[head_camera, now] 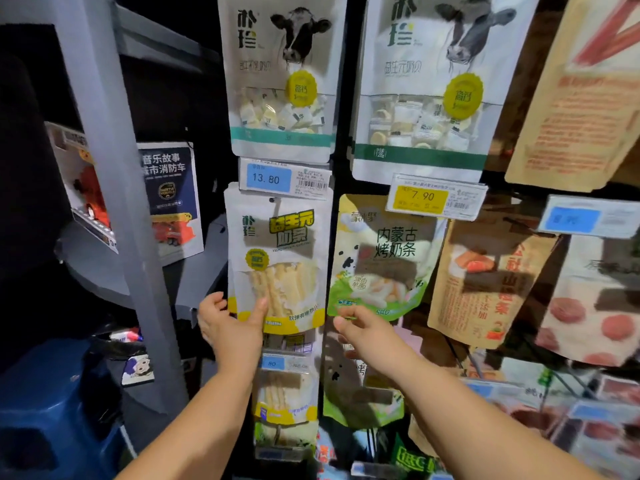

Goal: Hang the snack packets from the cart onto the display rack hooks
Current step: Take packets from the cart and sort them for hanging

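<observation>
Left of the left hand (230, 327) we see a grey upright post (110, 161) and grey shelves (86, 261) holding boxed toy fire trucks (171, 202); below and left of it sits a blue plastic stool (52, 410), all dimly lit against surrounding darkness

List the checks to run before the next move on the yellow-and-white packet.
1. Left hand holds the yellow-and-white packet at its lower left, thumb on the front: ok.
2. Packet's hole seated on a hook: cannot tell; the 13.80 price tag crowds its top edge.
3. Packet hangs upright, apart from the green packet: ok.
4. Right hand free of the green packet's lower edge: cannot tell.
</observation>
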